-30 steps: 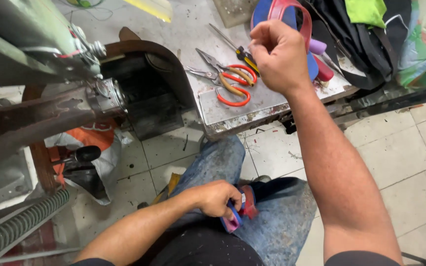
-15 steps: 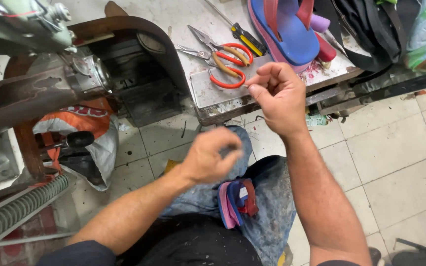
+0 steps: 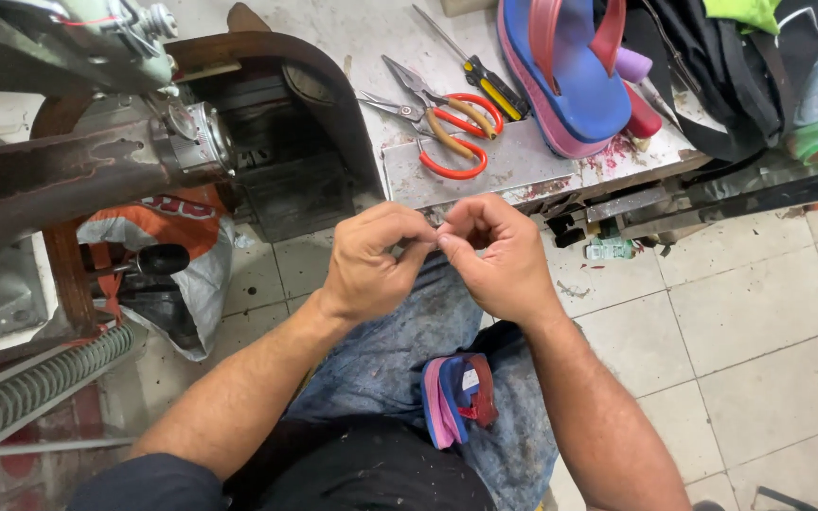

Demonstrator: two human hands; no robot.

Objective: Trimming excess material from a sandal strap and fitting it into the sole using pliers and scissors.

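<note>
Both hands are held close together above the lap, with their fingertips touching. The left hand [image 3: 371, 260] is curled, and its thumb and first finger are pinched on something very small. The right hand [image 3: 496, 254] is curled the same way and pinches at the same spot. What is pinched is too tiny to be made out; it may be a thin thread, but that cannot be told. A small flip-flop [image 3: 454, 397] is laid on the blue jeans [image 3: 400, 350] in the lap, just below the hands and not touched by them. It is made of soft foam, with a pink edge, a blue top and a dark red strap. A bigger flip-flop [image 3: 570, 85] of the same colours is set farther off on the grey metal surface [image 3: 513, 166], which is scratched and stained. Beside it, scissors with orange handles [image 3: 447, 128] and a screwdriver with a yellow and black handle [image 3: 485, 80] are laid flat. A heavy old machine [image 3: 97, 142] of dark metal is seen on the left. Under it a white and orange plastic bag [image 3: 182, 255] is left open on the tiled floor [image 3: 731, 322], with dark things inside.
</note>
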